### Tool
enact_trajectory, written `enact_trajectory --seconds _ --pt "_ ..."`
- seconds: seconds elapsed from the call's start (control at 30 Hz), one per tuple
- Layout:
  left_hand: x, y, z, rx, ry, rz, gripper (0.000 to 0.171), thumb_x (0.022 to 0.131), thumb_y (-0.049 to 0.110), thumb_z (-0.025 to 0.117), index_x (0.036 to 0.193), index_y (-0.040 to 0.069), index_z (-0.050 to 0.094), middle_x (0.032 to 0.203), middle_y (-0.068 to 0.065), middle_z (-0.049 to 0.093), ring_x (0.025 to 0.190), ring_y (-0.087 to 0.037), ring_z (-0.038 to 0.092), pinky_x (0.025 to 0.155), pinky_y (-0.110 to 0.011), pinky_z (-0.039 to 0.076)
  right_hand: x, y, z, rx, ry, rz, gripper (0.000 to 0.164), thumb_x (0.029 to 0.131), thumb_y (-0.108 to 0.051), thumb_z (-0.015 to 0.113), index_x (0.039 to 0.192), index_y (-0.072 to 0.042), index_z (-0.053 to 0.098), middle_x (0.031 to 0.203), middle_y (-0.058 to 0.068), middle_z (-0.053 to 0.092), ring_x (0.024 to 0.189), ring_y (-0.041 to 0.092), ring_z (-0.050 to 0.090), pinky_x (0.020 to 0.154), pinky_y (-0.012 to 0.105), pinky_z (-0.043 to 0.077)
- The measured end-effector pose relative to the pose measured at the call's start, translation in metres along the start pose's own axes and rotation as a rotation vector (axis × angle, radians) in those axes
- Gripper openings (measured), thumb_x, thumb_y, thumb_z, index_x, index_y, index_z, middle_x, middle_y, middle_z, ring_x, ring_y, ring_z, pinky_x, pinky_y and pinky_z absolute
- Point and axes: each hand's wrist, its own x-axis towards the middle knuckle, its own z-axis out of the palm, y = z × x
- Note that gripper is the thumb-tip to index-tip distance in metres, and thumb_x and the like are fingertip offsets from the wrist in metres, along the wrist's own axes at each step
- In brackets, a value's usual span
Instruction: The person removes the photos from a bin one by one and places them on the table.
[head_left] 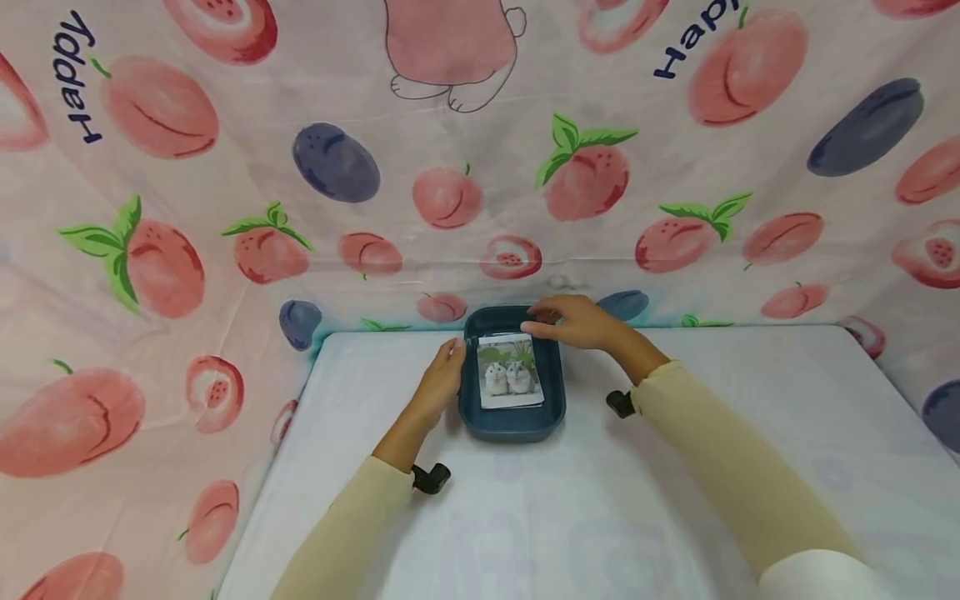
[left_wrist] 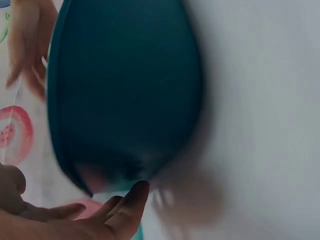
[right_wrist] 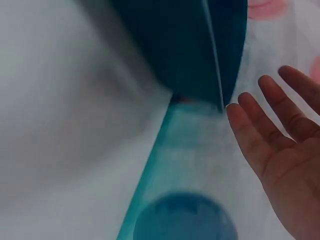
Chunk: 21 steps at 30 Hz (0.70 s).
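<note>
A dark teal rectangular tray (head_left: 513, 427) with rounded corners is at the far middle of the table. Inside it lies a white-bordered picture card (head_left: 508, 385) showing two white, hamster-like animals among green plants. My left hand (head_left: 439, 380) is against the tray's left side; in the left wrist view its fingers (left_wrist: 131, 207) reach out straight at the tray's outer wall. Over the far right corner, my right hand (head_left: 576, 322) is held with fingertips above the rim. Its fingers (right_wrist: 280, 107) look spread and extended in the right wrist view, with nothing gripped.
A white cloth (head_left: 517, 517) covers the table. Right behind the tray, a pink fruit-print curtain (head_left: 480, 150) rises from the table's far edge. Each wrist bears a small black device, one by the left sleeve (head_left: 352, 517) and one by the right sleeve (head_left: 735, 467).
</note>
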Motion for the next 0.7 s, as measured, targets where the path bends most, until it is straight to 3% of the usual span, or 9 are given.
enact_trajectory --seconds 0.1,0.33,0.53,0.7 --pt "0.007 -0.001 0.006 -0.038 0.020 -0.011 0.071 0.105 0.062 0.035 0.161 0.020 0.030 0.165 -0.014 0.034 0.153 -0.035 0.031 0.122 -0.058 0.027 0.022 -0.007 0.009 -0.025 -0.056 -0.005 0.063 0.097 -0.054 0.063 0.138 -0.007 0.063 0.134 0.013 0.067 0.123 0.031 0.063 0.105 0.051 0.050" --pt "0.025 -0.011 0.013 0.001 0.039 0.031 0.061 0.108 0.054 0.037 0.161 0.024 0.031 0.157 -0.015 0.045 0.145 -0.033 0.044 0.119 -0.054 0.035 0.057 -0.021 0.031 -0.142 -0.161 -0.003 0.050 0.097 -0.046 0.068 0.126 -0.006 0.071 0.124 0.012 0.072 0.112 0.029 0.068 0.098 0.045 0.054" --pt "0.027 -0.019 0.018 0.073 0.076 0.103 0.053 0.111 0.042 0.036 0.161 0.023 0.030 0.148 -0.019 0.054 0.137 -0.035 0.052 0.113 -0.055 0.041 0.073 -0.021 0.050 -0.142 -0.244 0.109 0.045 0.097 -0.045 0.068 0.122 -0.008 0.073 0.122 0.010 0.072 0.108 0.026 0.068 0.095 0.043 0.055" --pt "0.028 -0.021 0.020 0.102 0.097 0.150 0.052 0.112 0.039 0.036 0.160 0.021 0.030 0.148 -0.021 0.054 0.136 -0.036 0.052 0.112 -0.056 0.041 0.078 -0.023 0.059 -0.172 -0.259 0.183 0.032 0.093 -0.042 0.073 0.104 -0.012 0.077 0.103 0.004 0.074 0.091 0.020 0.066 0.083 0.037 0.055"
